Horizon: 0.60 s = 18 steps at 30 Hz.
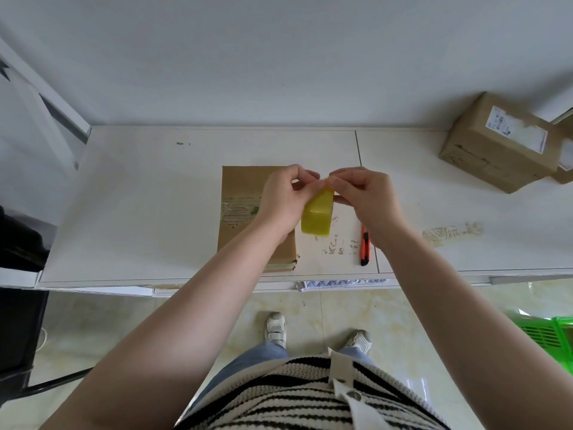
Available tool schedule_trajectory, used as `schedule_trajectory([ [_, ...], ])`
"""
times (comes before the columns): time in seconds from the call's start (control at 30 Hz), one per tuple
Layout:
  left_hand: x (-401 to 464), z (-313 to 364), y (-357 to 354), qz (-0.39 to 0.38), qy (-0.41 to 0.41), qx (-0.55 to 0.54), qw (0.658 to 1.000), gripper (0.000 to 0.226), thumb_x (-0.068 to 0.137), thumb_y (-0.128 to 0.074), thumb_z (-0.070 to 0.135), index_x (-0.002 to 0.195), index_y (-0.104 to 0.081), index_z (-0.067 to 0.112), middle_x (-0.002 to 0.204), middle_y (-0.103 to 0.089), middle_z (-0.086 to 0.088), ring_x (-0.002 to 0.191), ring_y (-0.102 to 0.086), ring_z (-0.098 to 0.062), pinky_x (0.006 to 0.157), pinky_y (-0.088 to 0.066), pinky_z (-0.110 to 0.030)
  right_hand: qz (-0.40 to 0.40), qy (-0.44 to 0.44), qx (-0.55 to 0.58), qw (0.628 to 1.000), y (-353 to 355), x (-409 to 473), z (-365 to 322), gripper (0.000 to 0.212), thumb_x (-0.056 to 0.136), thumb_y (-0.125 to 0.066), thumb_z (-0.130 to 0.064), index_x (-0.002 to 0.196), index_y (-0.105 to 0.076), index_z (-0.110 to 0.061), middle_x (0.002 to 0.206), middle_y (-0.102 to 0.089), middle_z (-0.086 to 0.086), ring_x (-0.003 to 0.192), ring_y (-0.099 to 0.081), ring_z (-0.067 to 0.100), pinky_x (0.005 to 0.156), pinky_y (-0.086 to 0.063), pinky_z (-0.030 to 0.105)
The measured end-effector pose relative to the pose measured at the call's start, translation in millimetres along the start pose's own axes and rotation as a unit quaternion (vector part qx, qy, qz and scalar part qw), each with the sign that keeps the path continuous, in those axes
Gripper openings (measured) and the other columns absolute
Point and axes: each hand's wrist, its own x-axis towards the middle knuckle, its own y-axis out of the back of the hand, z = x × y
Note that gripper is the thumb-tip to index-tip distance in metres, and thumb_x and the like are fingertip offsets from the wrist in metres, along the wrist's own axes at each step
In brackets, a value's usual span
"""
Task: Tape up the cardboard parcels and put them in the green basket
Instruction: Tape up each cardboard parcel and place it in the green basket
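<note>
A yellow tape roll (317,214) hangs in the air above the white table (139,212), held between both hands. My left hand (283,197) grips the roll's left side. My right hand (366,197) holds its right side, and both hands' fingertips pinch at the tape's end on top of the roll. A flat cardboard parcel (242,187) lies on the table beneath my left hand, with a strip of clear tape across it. The green basket (548,335) stands on the floor at the lower right, partly cut off by the frame edge.
An orange utility knife (364,246) lies on the table under my right wrist. Two cardboard boxes (493,147) sit at the table's back right corner. Tape residue marks the table to the right. A black chair stands at the left edge.
</note>
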Motion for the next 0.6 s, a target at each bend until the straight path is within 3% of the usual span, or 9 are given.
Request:
schedule_trajectory([
  [0.1, 5, 2, 5, 0.024, 0.114, -0.2, 0.973, 0.013, 0.089, -0.068, 0.009, 0.077, -0.062, 0.009, 0.09, -0.072, -0.002, 0.087, -0.066, -0.016, 0.083, -0.053, -0.033, 0.053, -0.034, -0.039, 0.997, 12, 5, 8, 0.025, 0.088, -0.07, -0.024, 0.112, -0.068, -0.031, 0.109, -0.068, -0.003, 0.098, -0.066, 0.014, 0.087, -0.053, 0.029],
  [0.17, 7, 5, 10, 0.022, 0.153, -0.323, 0.934, 0.01, 0.09, -0.066, 0.008, 0.081, -0.065, 0.005, 0.083, -0.072, -0.006, 0.082, -0.068, -0.018, 0.08, -0.055, -0.029, 0.003, -0.127, -0.018, 0.992, 20, 5, 12, 0.028, 0.094, -0.062, -0.032, 0.12, -0.067, -0.023, 0.114, -0.069, 0.0, 0.108, -0.064, 0.02, 0.092, -0.053, 0.037],
  [0.23, 9, 8, 10, 0.005, 0.167, -0.344, 0.924, 0.013, 0.087, -0.069, 0.011, 0.076, -0.063, 0.007, 0.078, -0.071, -0.006, 0.078, -0.068, -0.018, 0.076, -0.057, -0.026, -0.055, -0.208, 0.07, 0.974, 22, 1, 14, 0.032, 0.097, -0.055, -0.035, 0.119, -0.066, -0.014, 0.11, -0.072, 0.006, 0.105, -0.068, 0.027, 0.086, -0.057, 0.04],
  [0.33, 12, 10, 8, -0.017, 0.195, -0.318, 0.928, 0.019, 0.085, -0.072, 0.01, 0.075, -0.056, 0.012, 0.08, -0.071, -0.007, 0.083, -0.07, -0.02, 0.076, -0.057, -0.026, -0.066, -0.209, 0.129, 0.967, 25, -1, 14, 0.03, 0.096, -0.056, -0.031, 0.114, -0.067, -0.01, 0.107, -0.073, 0.011, 0.092, -0.071, 0.023, 0.07, -0.058, 0.029],
  [0.4, 19, 12, 11, -0.039, 0.216, -0.32, 0.922, 0.02, 0.084, -0.071, 0.004, 0.088, -0.053, 0.014, 0.086, -0.07, -0.01, 0.083, -0.069, -0.022, 0.079, -0.056, -0.028, -0.056, -0.202, 0.137, 0.968, 31, -3, 14, 0.03, 0.093, -0.06, -0.03, 0.114, -0.068, -0.01, 0.103, -0.074, 0.01, 0.087, -0.071, 0.019, 0.066, -0.057, 0.026],
  [0.43, 23, 14, 12, -0.055, 0.22, -0.309, 0.924, 0.027, 0.083, -0.071, 0.002, 0.096, -0.051, 0.016, 0.091, -0.068, -0.011, 0.082, -0.067, -0.022, 0.08, -0.055, -0.029, -0.052, -0.196, 0.137, 0.97, 35, -3, 15, 0.028, 0.093, -0.061, -0.029, 0.112, -0.068, -0.01, 0.1, -0.075, 0.008, 0.084, -0.071, 0.017, 0.065, -0.057, 0.026],
  [0.5, 28, 15, 12, -0.064, 0.188, -0.19, 0.961, 0.032, 0.083, -0.073, 0.006, 0.102, -0.051, 0.02, 0.101, -0.063, -0.007, 0.083, -0.062, -0.016, 0.075, -0.051, -0.025, -0.042, -0.181, 0.132, 0.974, 43, -1, 17, 0.019, 0.092, -0.063, -0.024, 0.105, -0.072, -0.015, 0.096, -0.076, 0.004, 0.081, -0.071, 0.014, 0.065, -0.058, 0.026],
  [0.53, 29, 13, 9, -0.053, 0.145, -0.081, 0.985, 0.026, 0.084, -0.074, 0.01, 0.098, -0.055, 0.021, 0.098, -0.062, -0.002, 0.081, -0.059, -0.011, 0.072, -0.047, -0.02, -0.033, -0.175, 0.124, 0.976, 46, 1, 18, 0.014, 0.092, -0.064, -0.022, 0.101, -0.073, -0.017, 0.094, -0.076, 0.003, 0.08, -0.071, 0.014, 0.066, -0.058, 0.027],
  [0.6, 27, 9, 1, -0.022, 0.044, 0.093, 0.994, 0.01, 0.088, -0.071, 0.018, 0.085, -0.062, 0.02, 0.082, -0.061, 0.009, 0.072, -0.053, -0.003, 0.065, -0.042, -0.013, -0.011, -0.168, 0.099, 0.981, 50, 4, 19, 0.011, 0.091, -0.066, -0.02, 0.097, -0.075, -0.02, 0.095, -0.075, 0.005, 0.079, -0.072, 0.017, 0.068, -0.059, 0.029],
])
